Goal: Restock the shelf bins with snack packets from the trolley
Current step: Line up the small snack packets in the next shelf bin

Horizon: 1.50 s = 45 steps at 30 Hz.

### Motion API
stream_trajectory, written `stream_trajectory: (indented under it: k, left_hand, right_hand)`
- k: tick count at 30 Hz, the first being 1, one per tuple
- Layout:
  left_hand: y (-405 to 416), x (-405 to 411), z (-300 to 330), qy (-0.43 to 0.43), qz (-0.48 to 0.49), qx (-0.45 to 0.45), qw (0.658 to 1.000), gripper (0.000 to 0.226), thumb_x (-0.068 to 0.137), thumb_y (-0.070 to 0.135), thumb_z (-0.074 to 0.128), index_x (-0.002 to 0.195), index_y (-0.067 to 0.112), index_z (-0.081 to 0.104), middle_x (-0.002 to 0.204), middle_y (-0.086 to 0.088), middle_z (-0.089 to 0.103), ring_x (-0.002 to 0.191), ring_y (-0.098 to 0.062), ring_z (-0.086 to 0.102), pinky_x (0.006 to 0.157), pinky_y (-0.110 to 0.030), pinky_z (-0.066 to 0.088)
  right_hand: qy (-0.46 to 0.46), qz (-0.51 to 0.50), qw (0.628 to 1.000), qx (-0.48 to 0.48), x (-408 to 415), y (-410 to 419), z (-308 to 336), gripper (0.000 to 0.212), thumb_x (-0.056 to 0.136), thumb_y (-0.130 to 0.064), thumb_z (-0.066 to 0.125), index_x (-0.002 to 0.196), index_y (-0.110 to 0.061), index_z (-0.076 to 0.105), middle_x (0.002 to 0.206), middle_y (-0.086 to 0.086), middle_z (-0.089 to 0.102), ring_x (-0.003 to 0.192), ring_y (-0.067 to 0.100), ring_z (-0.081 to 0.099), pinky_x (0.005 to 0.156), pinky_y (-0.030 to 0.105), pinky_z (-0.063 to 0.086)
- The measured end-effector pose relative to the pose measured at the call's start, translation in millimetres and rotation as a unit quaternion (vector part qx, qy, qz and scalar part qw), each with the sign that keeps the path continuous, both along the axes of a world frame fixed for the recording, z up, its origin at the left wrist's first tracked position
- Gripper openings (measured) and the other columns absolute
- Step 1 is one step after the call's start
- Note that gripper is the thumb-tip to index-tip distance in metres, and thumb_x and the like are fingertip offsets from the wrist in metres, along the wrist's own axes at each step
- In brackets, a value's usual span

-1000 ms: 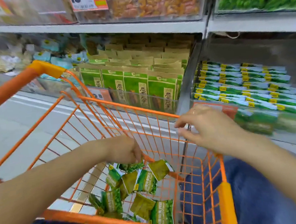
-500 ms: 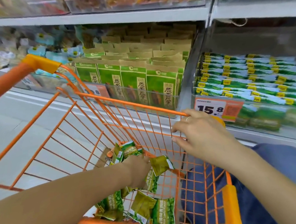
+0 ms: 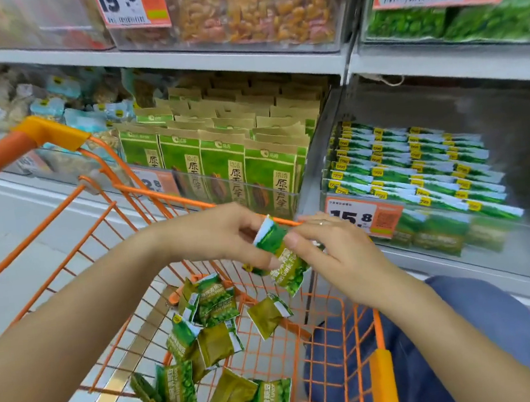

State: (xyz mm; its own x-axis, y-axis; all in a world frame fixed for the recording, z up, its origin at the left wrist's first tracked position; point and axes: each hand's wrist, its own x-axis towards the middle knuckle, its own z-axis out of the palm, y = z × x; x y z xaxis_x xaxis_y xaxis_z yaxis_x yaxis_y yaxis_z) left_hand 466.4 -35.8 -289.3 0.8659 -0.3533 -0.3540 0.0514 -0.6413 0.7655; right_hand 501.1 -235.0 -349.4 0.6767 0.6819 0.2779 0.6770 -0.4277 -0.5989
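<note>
Left hand [image 3: 215,235] and right hand [image 3: 334,252] both pinch green snack packets [image 3: 277,252], held above trolley [image 3: 382,381] front rim. Loose packets [image 3: 216,307] on trolley floor below. Shelf bin [image 3: 417,165] just right, rows filling front, open room behind.

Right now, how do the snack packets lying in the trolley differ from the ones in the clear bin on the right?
The packets in the trolley lie loose and jumbled, facing all ways; the packets in the right bin stand in neat overlapping rows. Several trolley packets show a plain olive back, while the bin packets show green and white edges with yellow tags. The trolley holds a scattered few; the bin holds many. Both look like the same green packaging.
</note>
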Motion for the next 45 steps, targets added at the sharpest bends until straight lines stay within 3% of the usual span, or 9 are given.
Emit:
stream_trajectory:
  k: [4,7,11,15,18,24,30,40,45]
  left_hand:
    - [-25,1,20,-0.076,0.105,-0.140,0.982,0.024,0.076,0.024,0.074,0.095,0.010,0.071,0.087,-0.007,0.072,0.076,-0.009,0.067,0.073,-0.025,0.057]
    - [-47,6,18,-0.105,0.199,-0.249,0.942,0.015,0.081,0.015,0.068,0.094,0.006,0.068,0.087,-0.011,0.074,0.075,-0.017,0.071,0.071,-0.024,0.059]
    - [-73,16,10,-0.139,0.227,-0.275,0.924,0.009,0.081,0.010,0.070,0.088,0.007,0.070,0.079,-0.011,0.074,0.070,-0.015,0.071,0.065,-0.022,0.058]
    - [-106,34,-1,-0.231,0.230,-0.206,0.922,0.009,0.087,0.018,0.068,0.093,0.013,0.071,0.083,-0.006,0.073,0.075,-0.010,0.067,0.072,-0.029,0.057]
    - [-130,54,-20,-0.390,0.143,0.075,0.907,0.036,0.095,0.044,0.050,0.123,0.024,0.060,0.114,0.007,0.065,0.107,-0.011,0.058,0.090,-0.030,0.043]
    - [-149,78,-67,-0.351,0.052,0.277,0.893,0.080,0.090,0.065,0.019,0.149,0.012,0.026,0.141,-0.008,0.046,0.136,-0.024,0.033,0.114,-0.034,0.012]
    - [-148,75,-69,-0.374,0.048,0.292,0.879,0.079,0.085,0.058,0.019,0.149,0.013,0.028,0.134,-0.006,0.051,0.128,-0.024,0.039,0.108,-0.030,0.012]
    - [-147,74,-70,-0.370,0.041,0.284,0.883,0.076,0.086,0.057,0.016,0.149,0.015,0.028,0.137,-0.003,0.050,0.129,-0.022,0.039,0.109,-0.030,0.008]
    - [-147,74,-71,-0.374,0.038,0.289,0.881,0.073,0.086,0.052,0.020,0.147,0.016,0.030,0.137,-0.003,0.049,0.130,-0.022,0.038,0.112,-0.032,0.007]
  right_hand:
    - [0.096,-0.075,0.961,0.249,0,-12,15,0.027,0.083,-0.045,0.060,0.066,-0.024,0.062,0.062,-0.013,0.056,0.063,-0.002,0.050,0.060,0.016,0.037]
    - [0.130,-0.111,0.930,0.327,5,-27,22,0.035,0.085,-0.036,0.061,0.066,-0.007,0.061,0.060,-0.008,0.052,0.060,0.002,0.046,0.057,0.015,0.037]
    - [0.184,-0.094,0.926,0.316,10,-51,28,0.007,0.079,-0.028,0.065,0.080,-0.021,0.067,0.072,-0.007,0.065,0.069,0.006,0.057,0.065,0.019,0.047]
    - [0.143,-0.147,0.951,0.232,19,-89,36,0.028,0.069,-0.027,0.072,0.094,-0.016,0.067,0.091,0.010,0.070,0.078,0.016,0.059,0.072,0.033,0.049]
    - [0.046,-0.259,0.942,0.208,31,-128,39,0.023,0.071,-0.033,0.071,0.090,-0.021,0.065,0.085,0.001,0.069,0.079,0.025,0.062,0.074,0.044,0.052]
    - [-0.074,-0.387,0.919,0.022,51,-201,55,0.022,0.080,-0.020,0.072,0.093,-0.030,0.056,0.073,0.002,0.064,0.069,0.023,0.059,0.066,0.037,0.046]
    - [0.091,-0.378,0.914,-0.118,84,-220,37,0.009,0.080,-0.024,0.073,0.079,-0.025,0.064,0.069,0.000,0.065,0.074,0.024,0.063,0.070,0.034,0.053]
    - [0.149,-0.407,0.882,-0.185,95,-211,29,0.008,0.084,-0.017,0.069,0.088,-0.016,0.075,0.100,0.002,0.067,0.088,0.015,0.055,0.074,0.022,0.038]
    - [0.193,-0.382,0.865,-0.262,99,-210,33,0.017,0.088,-0.014,0.059,0.085,-0.008,0.075,0.099,0.007,0.071,0.065,0.005,0.054,0.049,0.016,0.038]
